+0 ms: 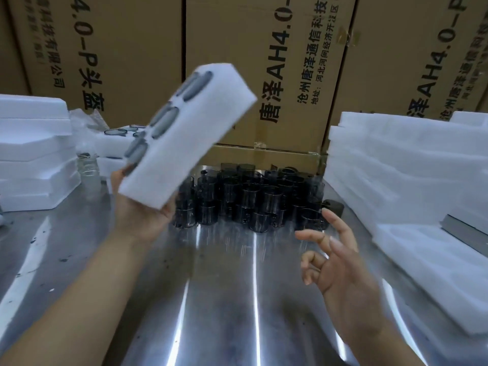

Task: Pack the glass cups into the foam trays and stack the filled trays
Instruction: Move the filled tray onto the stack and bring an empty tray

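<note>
White foam tray (pixel 200 122) is being held up off the table by the left hand (pixel 142 215), which is gripping its near end from below with the fingers curled round the edge. Long axis is running near-left to far-right, far end tilting up, pocket face pointing up-left. Pockets are holding packed cups (pixel 163 122); count is too blurred to tell. Right hand (pixel 340 268) is hovering empty over the steel table (pixel 211 286), fingers spread. Loose glass cups (pixel 250 196) are standing clustered mid-table, beyond both hands. Left foam stack (pixel 34 154) and right foam stack (pixel 409 180) are flanking them. Cardboard cartons (pixel 264 62) are lining the back.
</note>
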